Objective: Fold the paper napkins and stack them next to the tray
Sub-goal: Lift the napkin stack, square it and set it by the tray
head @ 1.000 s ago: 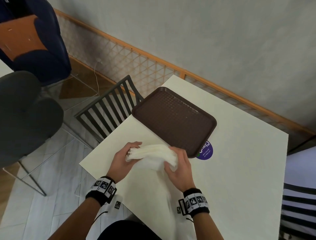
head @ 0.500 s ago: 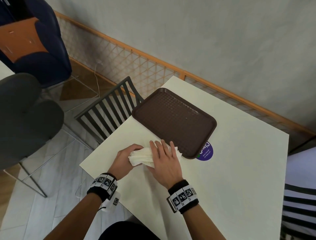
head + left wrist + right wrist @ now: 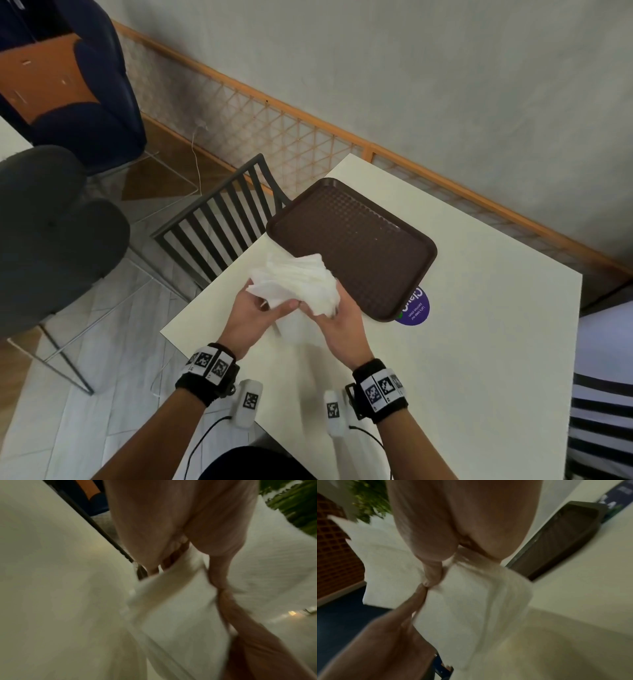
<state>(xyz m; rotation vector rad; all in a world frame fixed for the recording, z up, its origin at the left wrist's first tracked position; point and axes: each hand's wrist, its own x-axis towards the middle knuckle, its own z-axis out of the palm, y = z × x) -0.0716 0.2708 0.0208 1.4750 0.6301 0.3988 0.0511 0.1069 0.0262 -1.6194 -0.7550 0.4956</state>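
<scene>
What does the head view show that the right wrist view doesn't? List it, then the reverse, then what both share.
Only the head view shows the whole brown tray lying flat on the white table, the purple round sticker partly under its near corner, the slatted chair, and both wristbands.

Only the right wrist view shows green foliage and the right thumb pressed into the napkin from below.

Both show the bundle of white napkins held above the table by the left hand and right hand, beside the tray's edge.

A café or canteen: a brown serving tray (image 3: 352,246) on a pale bench (image 3: 479,342), slatted chair (image 3: 219,219) alongside, round branded sticker (image 3: 414,310) near the tray
</scene>
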